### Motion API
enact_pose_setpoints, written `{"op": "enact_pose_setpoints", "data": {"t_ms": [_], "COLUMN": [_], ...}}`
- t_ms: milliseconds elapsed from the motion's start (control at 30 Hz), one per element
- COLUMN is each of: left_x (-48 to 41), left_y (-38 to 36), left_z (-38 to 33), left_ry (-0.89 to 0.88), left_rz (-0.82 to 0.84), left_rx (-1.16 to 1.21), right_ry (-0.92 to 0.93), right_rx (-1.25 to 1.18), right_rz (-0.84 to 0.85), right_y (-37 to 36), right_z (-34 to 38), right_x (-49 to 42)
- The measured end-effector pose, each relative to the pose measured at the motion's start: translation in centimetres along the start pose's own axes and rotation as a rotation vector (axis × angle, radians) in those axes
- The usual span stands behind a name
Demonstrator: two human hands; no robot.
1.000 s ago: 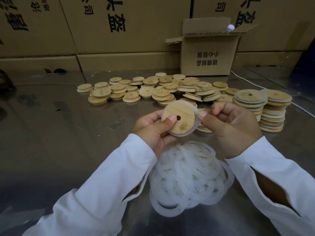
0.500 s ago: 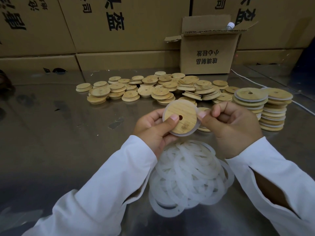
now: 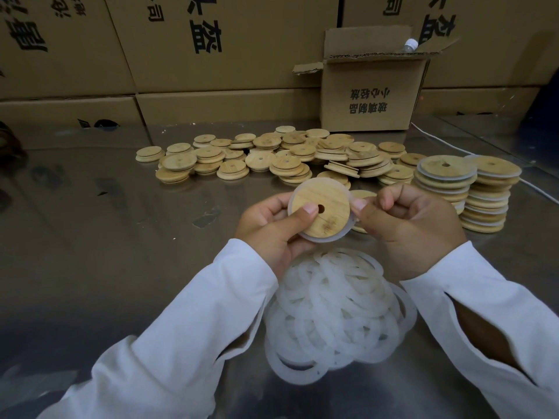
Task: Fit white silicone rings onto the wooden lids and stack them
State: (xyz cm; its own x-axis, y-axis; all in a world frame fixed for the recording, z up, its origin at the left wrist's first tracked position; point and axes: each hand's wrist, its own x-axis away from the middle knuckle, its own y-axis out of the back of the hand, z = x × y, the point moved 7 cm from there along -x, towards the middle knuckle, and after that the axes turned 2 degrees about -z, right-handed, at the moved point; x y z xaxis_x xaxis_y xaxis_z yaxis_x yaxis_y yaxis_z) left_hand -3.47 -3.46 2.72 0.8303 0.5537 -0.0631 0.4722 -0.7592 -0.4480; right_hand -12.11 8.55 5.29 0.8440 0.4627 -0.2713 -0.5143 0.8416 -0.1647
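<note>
I hold a round wooden lid (image 3: 325, 211) with a small centre hole above the metal table; a white silicone ring shows around its rim. My left hand (image 3: 272, 228) grips the lid from the left, thumb on its face beside the hole. My right hand (image 3: 408, 222) pinches the lid's right edge and the ring. A heap of loose white silicone rings (image 3: 335, 309) lies under my wrists. Bare wooden lids (image 3: 272, 158) are scattered behind. Two stacks of ringed lids (image 3: 465, 189) stand at the right.
A small open cardboard box (image 3: 372, 95) stands behind the lids, with a bottle cap (image 3: 410, 43) showing inside. Large cartons (image 3: 211, 49) wall off the back of the table. A white cable (image 3: 453, 148) runs along the right side.
The lid has turned a little in my hands, with the hole shifting slightly. Both hands stay in nearly the same place around it.
</note>
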Motion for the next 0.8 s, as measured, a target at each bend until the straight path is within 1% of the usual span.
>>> {"op": "enact_pose_setpoints", "data": {"t_ms": [200, 400, 467, 567, 667, 733, 800], "left_x": [0.0, 0.0, -0.1, -0.1, -0.1, -0.1, -0.2], "left_y": [0.2, 0.0, 0.0, 0.2, 0.3, 0.4, 0.5], "left_z": [0.0, 0.4, 0.5, 0.5, 0.4, 0.3, 0.2], "left_ry": [-0.024, 0.016, 0.025, 0.022, 0.012, 0.005, -0.001], "left_rz": [-0.024, 0.011, 0.003, -0.010, -0.020, -0.031, -0.042], "left_rx": [-0.054, -0.040, -0.029, -0.023, -0.012, -0.009, -0.012], "right_ry": [-0.061, -0.107, -0.104, -0.077, -0.166, -0.223, -0.236], "right_rx": [-0.064, -0.061, -0.063, 0.047, 0.153, 0.173, 0.200], "right_rz": [-0.003, 0.013, -0.009, -0.082, -0.123, -0.067, 0.067], "right_y": [0.1, 0.3, 0.4, 0.7, 0.8, 0.3, -0.6], "right_z": [-0.9, -1.4, -1.2, -0.7, -1.6, -2.1, -2.4], "right_x": [-0.2, -0.4, -0.3, -0.2, -0.4, -0.5, -0.2]}}
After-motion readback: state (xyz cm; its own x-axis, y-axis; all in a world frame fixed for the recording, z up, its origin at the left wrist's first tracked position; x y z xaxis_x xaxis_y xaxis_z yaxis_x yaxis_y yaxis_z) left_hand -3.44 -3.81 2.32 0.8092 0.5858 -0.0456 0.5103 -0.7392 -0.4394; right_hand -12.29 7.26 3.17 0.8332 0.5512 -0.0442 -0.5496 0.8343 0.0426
